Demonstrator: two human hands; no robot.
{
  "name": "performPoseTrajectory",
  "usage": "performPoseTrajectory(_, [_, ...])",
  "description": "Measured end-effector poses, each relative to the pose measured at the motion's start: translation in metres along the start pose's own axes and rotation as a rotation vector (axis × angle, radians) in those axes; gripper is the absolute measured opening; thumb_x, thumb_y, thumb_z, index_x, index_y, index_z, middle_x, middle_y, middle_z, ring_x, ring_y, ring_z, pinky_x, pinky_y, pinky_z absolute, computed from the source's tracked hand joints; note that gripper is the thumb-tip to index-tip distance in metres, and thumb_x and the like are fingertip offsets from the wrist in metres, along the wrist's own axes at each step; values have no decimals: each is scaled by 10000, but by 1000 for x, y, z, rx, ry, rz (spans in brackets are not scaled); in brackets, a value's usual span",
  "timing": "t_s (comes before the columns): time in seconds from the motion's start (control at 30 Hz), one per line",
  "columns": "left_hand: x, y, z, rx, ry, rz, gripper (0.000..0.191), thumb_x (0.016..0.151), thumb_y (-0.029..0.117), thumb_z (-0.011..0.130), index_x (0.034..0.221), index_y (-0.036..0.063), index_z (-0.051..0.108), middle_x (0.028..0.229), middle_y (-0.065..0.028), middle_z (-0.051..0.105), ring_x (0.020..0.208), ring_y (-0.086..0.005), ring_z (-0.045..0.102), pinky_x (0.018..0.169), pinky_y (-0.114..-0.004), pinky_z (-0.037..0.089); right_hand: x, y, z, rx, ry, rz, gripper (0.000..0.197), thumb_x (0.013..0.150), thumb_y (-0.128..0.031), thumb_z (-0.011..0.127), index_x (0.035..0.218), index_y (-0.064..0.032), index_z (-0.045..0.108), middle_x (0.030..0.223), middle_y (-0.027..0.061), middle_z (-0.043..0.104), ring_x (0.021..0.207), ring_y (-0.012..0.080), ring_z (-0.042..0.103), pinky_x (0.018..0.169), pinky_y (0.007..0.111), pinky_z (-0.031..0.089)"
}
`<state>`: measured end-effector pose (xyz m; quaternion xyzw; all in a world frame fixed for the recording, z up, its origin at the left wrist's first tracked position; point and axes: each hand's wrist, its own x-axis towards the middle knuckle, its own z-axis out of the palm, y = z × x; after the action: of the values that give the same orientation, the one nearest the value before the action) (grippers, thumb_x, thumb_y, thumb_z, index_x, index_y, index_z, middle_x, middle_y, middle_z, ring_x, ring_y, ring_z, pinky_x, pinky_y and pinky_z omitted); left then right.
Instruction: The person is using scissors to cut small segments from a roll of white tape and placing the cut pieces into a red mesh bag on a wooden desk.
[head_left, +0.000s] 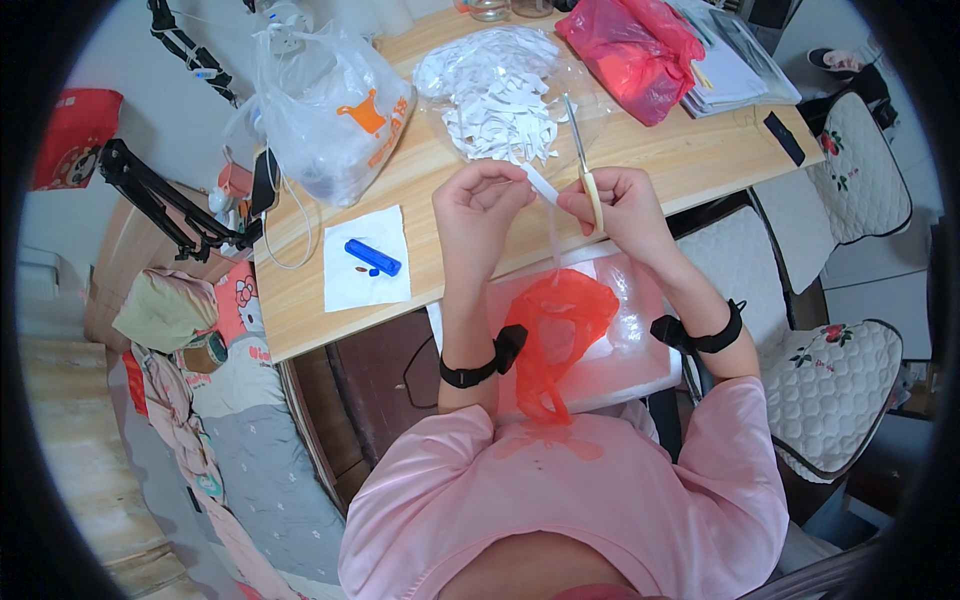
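A short white fabric strip (540, 184) is stretched between my two hands above the front of the table. My left hand (480, 199) pinches its upper end between thumb and fingertips. In my right hand (626, 202) are scissors (588, 176) with cream handles, their blades pointing up and away; its thumb and fingertip also meet the strip's lower end. A thin translucent tail hangs below towards an open red plastic bag (562, 300) on my lap. Just beyond my hands lies a heap of white strips (502, 124), partly in a clear plastic bag.
A filled white plastic bag (330, 120) stands at the back left of the wooden table (360, 330). Nearer, a blue plastic object (373, 257) lies on white paper (337, 292). Back right are a pink-red bag (637, 56) and papers (731, 82). Cushioned chairs (832, 390) stand right.
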<state>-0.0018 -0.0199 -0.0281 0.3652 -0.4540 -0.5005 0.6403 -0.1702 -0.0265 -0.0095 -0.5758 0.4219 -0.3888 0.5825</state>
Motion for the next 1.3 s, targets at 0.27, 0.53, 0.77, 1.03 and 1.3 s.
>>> performPoseTrajectory(0.27, [0, -2, 3, -27, 23, -63, 141, 742, -65, 596, 881, -45, 608, 801, -89, 620, 707, -126, 608, 668, -214, 502, -1, 11, 3, -3, 34, -21, 137, 774, -116, 639, 772, 21, 631, 577, -8, 547, 511, 35, 478, 460, 177, 344])
performPoseTrajectory(0.53, [2, -6, 4, 4, 10, -46, 193, 696, -100, 632, 874, -41, 591, 817, -83, 616, 736, -123, 613, 665, -194, 486, -1, 14, 2, -61, 18, -39, 128, 774, -101, 638, 779, 26, 627, 577, -1, 550, 523, 32, 481, 460, 175, 342])
performPoseTrajectory(0.77, [2, -5, 4, 75, -17, -29, 250, 685, -119, 626, 914, -27, 584, 853, -68, 595, 750, -116, 613, 662, -185, 488, 1, 8, 2, -75, 117, -105, 171, 778, -112, 641, 867, 34, 638, 631, 12, 578, 549, 37, 493, 490, 175, 376])
performPoseTrajectory(1.03, [-4, 1, 10, 121, -171, -30, 418, 683, -157, 595, 1067, -14, 511, 970, -54, 462, 819, -175, 619, 685, -184, 507, 5, 0, -1, -35, -7, -88, 152, 774, -94, 640, 867, 26, 643, 650, 10, 585, 570, 38, 499, 505, 176, 390])
performPoseTrajectory(1.3, [-4, -1, 12, 67, -288, -60, 478, 692, -127, 618, 1130, 8, 480, 924, -97, 584, 773, -140, 623, 658, -198, 502, 5, 0, -7, -8, -9, -75, 149, 761, -102, 653, 835, 26, 635, 654, 25, 594, 554, 43, 500, 502, 172, 386])
